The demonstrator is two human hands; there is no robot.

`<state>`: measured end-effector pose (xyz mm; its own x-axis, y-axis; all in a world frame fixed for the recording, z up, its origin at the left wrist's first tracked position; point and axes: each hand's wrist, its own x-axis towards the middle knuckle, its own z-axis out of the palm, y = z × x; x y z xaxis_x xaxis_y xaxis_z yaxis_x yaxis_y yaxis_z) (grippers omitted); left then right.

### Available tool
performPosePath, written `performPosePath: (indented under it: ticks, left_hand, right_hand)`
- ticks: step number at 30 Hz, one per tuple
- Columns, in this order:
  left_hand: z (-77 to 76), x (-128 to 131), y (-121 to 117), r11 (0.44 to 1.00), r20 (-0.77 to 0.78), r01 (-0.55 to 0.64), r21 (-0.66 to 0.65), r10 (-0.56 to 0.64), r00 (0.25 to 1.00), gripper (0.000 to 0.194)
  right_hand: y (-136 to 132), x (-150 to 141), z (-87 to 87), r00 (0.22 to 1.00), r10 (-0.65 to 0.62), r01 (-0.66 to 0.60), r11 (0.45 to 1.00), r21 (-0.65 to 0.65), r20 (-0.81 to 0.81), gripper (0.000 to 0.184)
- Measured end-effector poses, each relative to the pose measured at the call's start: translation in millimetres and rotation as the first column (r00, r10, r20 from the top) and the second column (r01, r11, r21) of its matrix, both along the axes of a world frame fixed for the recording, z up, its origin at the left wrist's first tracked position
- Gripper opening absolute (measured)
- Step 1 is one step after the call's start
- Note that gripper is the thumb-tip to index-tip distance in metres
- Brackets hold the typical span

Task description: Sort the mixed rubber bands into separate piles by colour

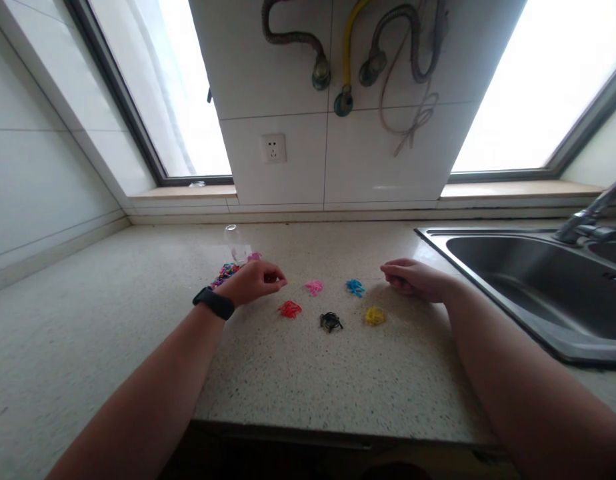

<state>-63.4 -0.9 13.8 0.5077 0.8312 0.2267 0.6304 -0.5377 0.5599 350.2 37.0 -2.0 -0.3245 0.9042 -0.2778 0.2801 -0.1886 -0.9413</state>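
My left hand (255, 280), with a black band on its wrist, is pinched at the fingertips, and a tiny yellowish rubber band (291, 283) shows faintly at their tips. Beside that hand lies a mixed heap of coloured rubber bands (224, 274), partly hidden by it. My right hand (411, 277) is closed, its thumb and fingers together; whatever they hold is too small to make out. Between the hands are small sorted piles: pink bands (315, 287), blue bands (355, 287), red bands (289, 309), black bands (331, 322) and yellow bands (374, 316).
A clear plastic container (234, 244) is behind the mixed heap. The speckled countertop (308, 380) runs up to a tiled wall with a socket (273, 148) and pipes. At right a steel sink (518, 280) with a faucet (588, 217) is set into it.
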Motion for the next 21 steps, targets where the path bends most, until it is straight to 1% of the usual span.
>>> performPosePath:
  ticks: [4, 7, 11, 15, 18, 21]
  left_hand:
    - [1.9, 18, -9, 0.987, 0.232, 0.055, -0.151, -0.019, 0.973, 0.03]
    - [6.1, 26, -16, 0.974, 0.376, 0.095, -0.204, -0.011, 0.927, 0.026]
    - [8.0, 30, -19, 0.96, 0.552, 0.123, -0.252, 0.038, 0.833, 0.025]
    - [5.3, 31, -18, 0.932, 0.703, 0.2, -0.302, 0.076, 0.707, 0.026]
    - [4.6, 35, -19, 0.917, 0.779, 0.248, -0.312, 0.097, 0.62, 0.026]
    - [5.2, 39, -21, 0.909, 0.808, 0.276, -0.313, 0.102, 0.58, 0.024]
  right_hand:
    - [3, 2, -2.7, 1.0, -0.017, 0.016, 1.0, -0.01, -0.013, 0.04]
    - [5, 3, -4.5, 0.999, -0.028, 0.027, 0.999, -0.018, -0.017, 0.04]
    - [6, 4, -6.0, 0.999, -0.034, 0.034, 0.999, -0.016, -0.022, 0.04]
    - [7, 3, -6.4, 0.999, -0.04, 0.039, 0.999, -0.011, -0.007, 0.041]
    - [7, 3, -5.6, 0.999, -0.046, 0.046, 0.999, -0.014, -0.001, 0.041]
    - [6, 2, -4.2, 0.999, -0.038, 0.038, 0.999, -0.017, -0.018, 0.04]
